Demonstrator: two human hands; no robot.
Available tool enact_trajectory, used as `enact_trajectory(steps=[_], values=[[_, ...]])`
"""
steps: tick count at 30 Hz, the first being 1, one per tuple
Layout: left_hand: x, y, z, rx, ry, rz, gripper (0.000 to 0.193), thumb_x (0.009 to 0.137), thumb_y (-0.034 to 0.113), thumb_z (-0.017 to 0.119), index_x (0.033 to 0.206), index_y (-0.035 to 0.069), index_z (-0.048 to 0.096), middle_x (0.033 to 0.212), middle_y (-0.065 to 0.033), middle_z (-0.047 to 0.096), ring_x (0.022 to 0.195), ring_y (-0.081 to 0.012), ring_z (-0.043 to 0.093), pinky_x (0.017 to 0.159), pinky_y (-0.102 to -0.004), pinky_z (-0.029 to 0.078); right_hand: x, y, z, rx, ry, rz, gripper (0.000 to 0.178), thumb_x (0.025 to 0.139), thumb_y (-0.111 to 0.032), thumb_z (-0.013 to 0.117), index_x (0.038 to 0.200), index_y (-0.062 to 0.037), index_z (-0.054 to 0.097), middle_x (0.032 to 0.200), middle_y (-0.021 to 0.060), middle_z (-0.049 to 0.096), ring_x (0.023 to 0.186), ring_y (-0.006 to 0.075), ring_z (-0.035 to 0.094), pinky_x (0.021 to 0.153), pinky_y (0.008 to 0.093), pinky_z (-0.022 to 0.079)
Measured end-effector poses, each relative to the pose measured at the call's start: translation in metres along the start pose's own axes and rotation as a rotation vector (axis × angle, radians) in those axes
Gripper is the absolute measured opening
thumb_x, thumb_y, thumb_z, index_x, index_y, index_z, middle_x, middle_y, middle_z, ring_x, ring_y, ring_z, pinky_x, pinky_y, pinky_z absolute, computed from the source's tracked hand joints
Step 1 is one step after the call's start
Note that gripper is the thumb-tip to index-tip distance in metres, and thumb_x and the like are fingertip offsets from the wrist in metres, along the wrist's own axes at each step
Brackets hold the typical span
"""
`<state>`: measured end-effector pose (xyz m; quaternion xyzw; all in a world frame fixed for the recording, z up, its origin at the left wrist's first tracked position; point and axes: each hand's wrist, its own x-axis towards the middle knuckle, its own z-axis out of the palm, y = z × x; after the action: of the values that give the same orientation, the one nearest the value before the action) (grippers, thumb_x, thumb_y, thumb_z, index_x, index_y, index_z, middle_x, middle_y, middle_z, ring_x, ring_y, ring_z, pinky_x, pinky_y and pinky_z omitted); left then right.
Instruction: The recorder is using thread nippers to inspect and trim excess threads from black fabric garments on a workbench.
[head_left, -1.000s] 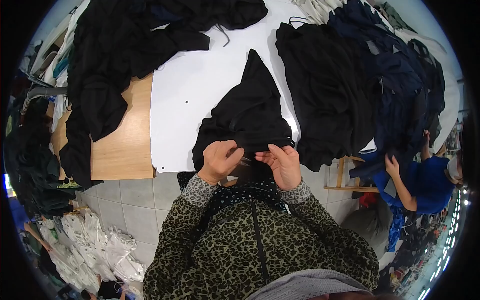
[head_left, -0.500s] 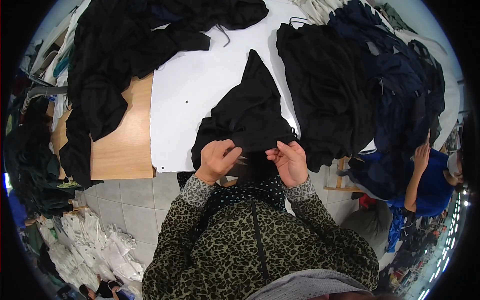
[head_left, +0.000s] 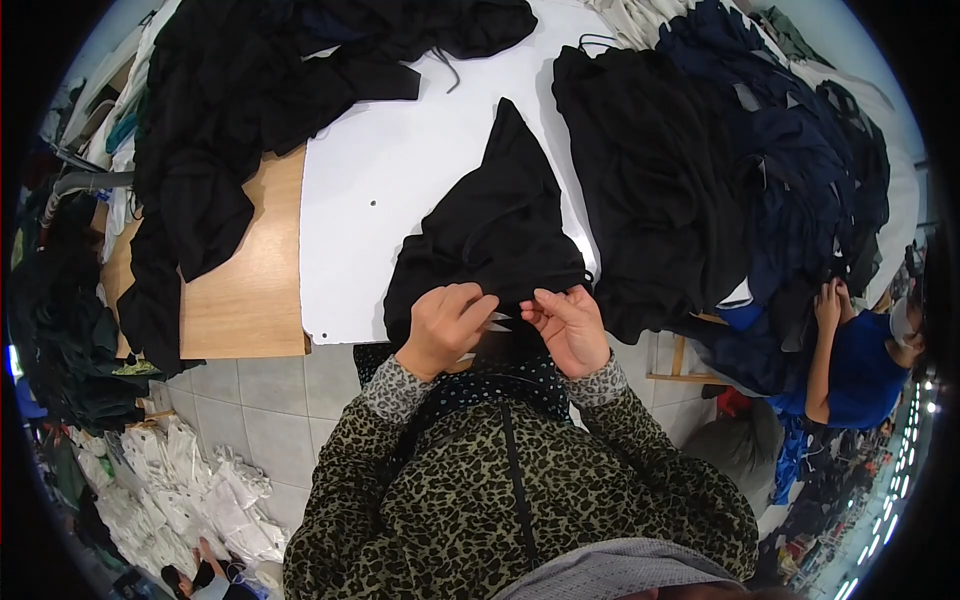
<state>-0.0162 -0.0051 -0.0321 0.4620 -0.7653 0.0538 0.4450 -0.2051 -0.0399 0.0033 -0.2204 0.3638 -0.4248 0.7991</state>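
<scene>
A black garment (head_left: 490, 225) lies bunched at the near edge of the table, its near hem hanging just over it. Closed around small thread snips (head_left: 498, 322), my left hand (head_left: 440, 328) is at the hem, with two pointed metal blades showing apart toward the right. The snips' handle is hidden in the palm. My right hand (head_left: 575, 335) pinches the garment's hem between thumb and fingers, close to the blade tips. Whether a thread lies between the blades is too small to tell.
A white sheet (head_left: 350, 220) covers part of the wooden tabletop (head_left: 245, 290). Black garments (head_left: 200, 190) are heaped at left, with a black pile (head_left: 650, 190) and navy garments (head_left: 800, 190) at right. A co-worker in blue (head_left: 860, 370) handles dark cloth at far right.
My left hand has moved right with the snips, and their blades show more plainly near my right hand. My right hand has shifted slightly left. The co-worker's arms have moved.
</scene>
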Motion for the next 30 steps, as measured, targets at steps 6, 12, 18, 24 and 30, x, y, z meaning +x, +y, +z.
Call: enact_trajectory(steps=[6,12,18,24,30], values=[[0.015,0.019,-0.010,-0.272,-0.081,-0.333,0.030,0.072,0.010,0.075,0.098,0.002,0.063,0.074,-0.0077,0.057,0.063,-0.0200,0.060,0.054,-0.0284,0.047,0.001,0.001,-0.001,0.007,0.022,-0.006,0.025,0.087,-0.002,0.061,0.109,-0.0025,0.049,0.095,0.0077,0.063,0.083,0.0188,0.064,0.076,0.0332,0.053],[0.026,0.031,-0.011,-0.527,-0.059,-0.585,0.026,0.075,0.007,0.075,0.098,0.003,0.063,0.071,-0.0036,0.055,0.057,-0.0096,0.051,0.052,-0.0221,0.041,-0.001,0.005,0.001,-0.007,0.005,-0.059,0.025,0.086,-0.002,0.061,0.109,-0.0023,0.050,0.096,0.0068,0.064,0.084,0.0181,0.064,0.077,0.0325,0.052],[0.028,0.028,-0.001,-0.664,-0.096,-0.630,0.024,0.076,0.004,0.073,0.099,0.002,0.066,0.083,-0.0039,0.059,0.064,-0.0088,0.054,0.057,-0.0206,0.044,-0.003,0.003,0.009,0.037,0.026,-0.044,0.020,0.087,-0.003,0.061,0.106,-0.0023,0.055,0.095,0.0068,0.065,0.084,0.0173,0.064,0.078,0.0318,0.051],[0.028,0.023,0.000,-0.800,-0.140,-0.777,0.022,0.076,0.004,0.073,0.096,0.000,0.067,0.082,-0.0021,0.060,0.065,-0.0054,0.052,0.058,-0.0194,0.043,-0.002,0.008,-0.002,0.081,-0.023,-0.015,0.009,0.087,-0.004,0.061,0.096,-0.0012,0.060,0.090,0.0082,0.066,0.085,0.0174,0.064,0.081,0.0324,0.050],[0.030,0.024,-0.003,-0.908,-0.163,-0.902,0.017,0.079,0.003,0.069,0.094,-0.003,0.067,0.082,-0.0004,0.061,0.068,-0.0033,0.053,0.061,-0.0179,0.043,0.000,0.014,-0.002,0.012,-0.032,-0.075,0.020,0.087,-0.003,0.060,0.107,-0.0012,0.057,0.097,0.0071,0.066,0.089,0.0164,0.063,0.083,0.0331,0.050]])
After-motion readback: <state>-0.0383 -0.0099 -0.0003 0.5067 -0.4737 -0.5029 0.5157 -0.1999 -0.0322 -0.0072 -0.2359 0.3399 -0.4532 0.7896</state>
